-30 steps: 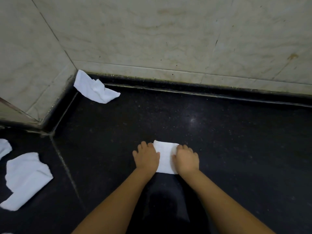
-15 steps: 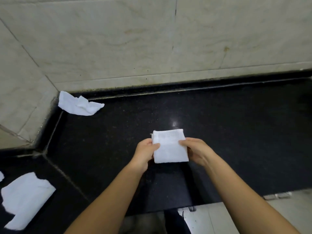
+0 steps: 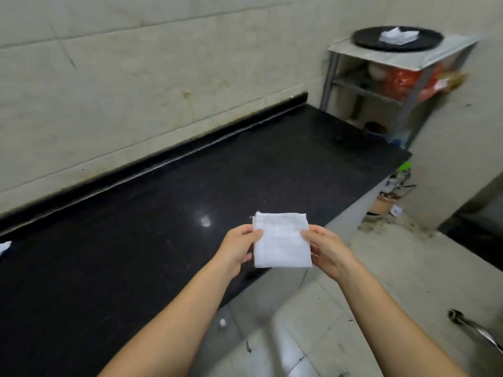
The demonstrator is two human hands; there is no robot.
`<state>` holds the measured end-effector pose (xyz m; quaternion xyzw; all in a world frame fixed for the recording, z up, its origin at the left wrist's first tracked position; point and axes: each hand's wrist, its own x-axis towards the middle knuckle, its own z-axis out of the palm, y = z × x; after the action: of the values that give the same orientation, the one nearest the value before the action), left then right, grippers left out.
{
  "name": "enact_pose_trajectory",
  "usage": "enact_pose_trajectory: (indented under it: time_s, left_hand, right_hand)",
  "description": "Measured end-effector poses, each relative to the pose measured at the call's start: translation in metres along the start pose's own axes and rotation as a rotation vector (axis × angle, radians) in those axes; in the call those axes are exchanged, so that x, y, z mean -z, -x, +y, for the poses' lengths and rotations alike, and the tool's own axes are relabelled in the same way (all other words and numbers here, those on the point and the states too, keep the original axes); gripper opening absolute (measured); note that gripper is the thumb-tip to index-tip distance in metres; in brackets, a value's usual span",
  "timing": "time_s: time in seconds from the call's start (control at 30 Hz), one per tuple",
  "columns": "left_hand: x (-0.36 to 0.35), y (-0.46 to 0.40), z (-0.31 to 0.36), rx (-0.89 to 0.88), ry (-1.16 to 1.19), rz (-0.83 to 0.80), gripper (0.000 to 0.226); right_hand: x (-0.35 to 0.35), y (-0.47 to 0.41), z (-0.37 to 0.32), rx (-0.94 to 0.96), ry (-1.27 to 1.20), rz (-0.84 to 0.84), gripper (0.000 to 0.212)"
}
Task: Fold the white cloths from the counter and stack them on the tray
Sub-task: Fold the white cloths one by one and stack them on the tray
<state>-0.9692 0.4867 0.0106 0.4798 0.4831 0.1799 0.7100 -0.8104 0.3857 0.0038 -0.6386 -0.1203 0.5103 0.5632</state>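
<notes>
We hold the folded white cloth [image 3: 281, 240] lifted between our hands, above the counter's [image 3: 163, 227] front edge. Our left hand [image 3: 236, 249] pinches its left side, thumb on top; our right hand [image 3: 328, 250] grips the right side likewise. Far off to the right, the black tray [image 3: 364, 40] with folded cloths [image 3: 398, 35] sits on a metal rack [image 3: 408, 85] past the counter's end, bare dark countertop stretching between.

- Black stone counter [image 3: 163, 240] runs from 7 toward 1 o'clock; a white cloth scrap [image 3: 5, 246] lies at its 9 o'clock edge.
- Metal shelf [image 3: 381, 58] at 1 o'clock carries a round black tray [image 3: 364, 40] with folded white cloths [image 3: 398, 36].
</notes>
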Motion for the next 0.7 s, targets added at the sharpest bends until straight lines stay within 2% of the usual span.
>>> enact_pose_trajectory:
  time_s: [0.17,0.37,0.5,0.7]
  left_hand:
    - [-0.155,-0.032,0.001,-0.009,-0.093,-0.141,0.015]
    - [-0.324,-0.058,0.010,0.007,-0.097,-0.259,0.016]
    - [-0.399,-0.087,0.027,-0.023,-0.119,-0.308,0.012]
    - [-0.472,-0.157,0.078,-0.095,-0.101,-0.314,0.012]
  right_hand:
    - [0.151,0.001,-0.034,0.038,-0.080,0.122,0.016]
    - [0.308,-0.003,-0.081,0.066,-0.109,0.223,0.014]
    - [0.374,-0.020,-0.117,0.088,-0.120,0.270,0.016]
    - [0.436,-0.091,-0.185,0.138,-0.128,0.253,0.014]
